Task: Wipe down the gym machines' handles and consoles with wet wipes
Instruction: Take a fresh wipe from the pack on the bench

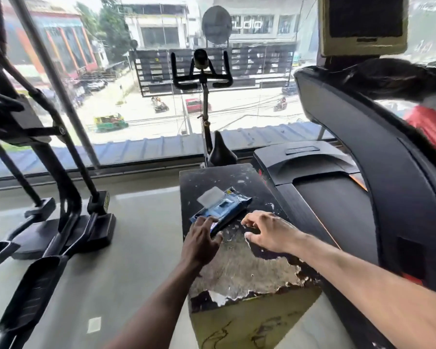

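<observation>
Left hand laid on the near end of the pack of wet wipes, fingers nearly straight and pressing it down, not curled round it. Right hand hovering just beside the pack, over the box, fingers spread and relaxed, holding nothing. Pack lying flat on the worn black top of that box, blue, with its clear lid flap standing open. No wipe seen pulled out, none in either hand.

Judged as the very beginning of the task: pack opened, first wipe probably to be drawn next, no handle or console touched with a wipe as far as visible. All wiping left to do.

Counted: one pack, one box, two hands. Three machines in view: a treadmill at the right with one console screen above, an exercise bike by the window with one pair of handlebars, and an elliptical trainer at the left, its handles mostly out of sight.
</observation>
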Demonstrator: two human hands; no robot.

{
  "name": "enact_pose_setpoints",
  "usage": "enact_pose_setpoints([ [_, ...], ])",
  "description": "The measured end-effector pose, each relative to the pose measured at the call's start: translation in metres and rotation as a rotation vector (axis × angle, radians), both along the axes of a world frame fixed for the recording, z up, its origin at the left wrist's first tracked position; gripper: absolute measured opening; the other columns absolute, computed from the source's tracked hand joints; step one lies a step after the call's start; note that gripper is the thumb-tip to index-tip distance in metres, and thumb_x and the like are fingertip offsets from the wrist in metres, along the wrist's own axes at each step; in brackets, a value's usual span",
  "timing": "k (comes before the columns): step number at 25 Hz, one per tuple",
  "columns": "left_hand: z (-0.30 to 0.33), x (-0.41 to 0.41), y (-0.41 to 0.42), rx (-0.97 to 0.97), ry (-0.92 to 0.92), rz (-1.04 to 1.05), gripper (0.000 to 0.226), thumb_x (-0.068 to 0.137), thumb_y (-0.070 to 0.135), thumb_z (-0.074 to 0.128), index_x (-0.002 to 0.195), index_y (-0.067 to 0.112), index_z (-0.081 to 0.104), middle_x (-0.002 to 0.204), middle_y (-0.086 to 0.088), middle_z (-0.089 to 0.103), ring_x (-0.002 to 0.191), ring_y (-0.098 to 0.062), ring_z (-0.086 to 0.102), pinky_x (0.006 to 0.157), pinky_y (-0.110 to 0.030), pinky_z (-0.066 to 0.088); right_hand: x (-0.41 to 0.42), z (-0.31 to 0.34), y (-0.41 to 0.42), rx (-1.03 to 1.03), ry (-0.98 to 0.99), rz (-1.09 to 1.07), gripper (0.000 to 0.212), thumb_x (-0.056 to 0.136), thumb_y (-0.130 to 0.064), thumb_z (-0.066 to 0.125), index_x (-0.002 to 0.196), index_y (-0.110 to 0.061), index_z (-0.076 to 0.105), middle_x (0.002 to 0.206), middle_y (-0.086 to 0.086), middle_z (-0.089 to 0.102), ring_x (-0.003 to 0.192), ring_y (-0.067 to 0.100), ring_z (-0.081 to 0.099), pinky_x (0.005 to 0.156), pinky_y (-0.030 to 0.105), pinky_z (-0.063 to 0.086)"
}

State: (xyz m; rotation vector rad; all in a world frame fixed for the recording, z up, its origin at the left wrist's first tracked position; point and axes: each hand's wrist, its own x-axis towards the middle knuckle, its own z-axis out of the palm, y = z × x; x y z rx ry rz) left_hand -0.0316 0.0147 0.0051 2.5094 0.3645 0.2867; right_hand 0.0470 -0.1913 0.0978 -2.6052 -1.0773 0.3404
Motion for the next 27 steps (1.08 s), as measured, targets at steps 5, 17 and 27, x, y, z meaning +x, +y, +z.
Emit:
enact_pose_setpoints([
  [5,-0.034,0.06,0.012,0.122,0.012,0.096,0.046,0.1,0.045,0.045,0.138,0.022,0.059,0.136,-0.004,0.057,0.12,-0.031,0.06,0.099,-0.042,0.048,0.071,-0.05,0.056,-0.041,0.027,0.191,0.033,0.098,-0.025,0.057,0.129,-0.013,0.059,0.13,0.008,0.059,0.124,0.024,0.054,0.106,0.032,0.04],
  [17,-0.05,0.078,0.016,0.288,0.022,0.138,0.037,0.103,0.046,0.038,0.129,0.031,0.06,0.136,0.004,0.052,0.114,-0.025,0.054,0.098,-0.043,0.045,0.193,-0.076,0.124,-0.19,-0.006,0.408,0.018,0.093,-0.028,0.071,0.104,-0.014,0.073,0.111,0.005,0.061,0.102,0.022,0.063,0.087,0.026,0.045],
  [27,-0.055,0.078,0.015,0.312,0.033,0.143,0.031,0.104,0.038,0.051,0.132,0.027,0.06,0.139,0.0,0.051,0.118,-0.027,0.054,0.099,-0.046,0.049,0.2,-0.069,0.139,-0.392,-0.236,0.621,0.024,0.096,-0.035,0.067,0.111,-0.016,0.066,0.113,0.005,0.065,0.095,0.024,0.067,0.082,0.035,0.054],
])
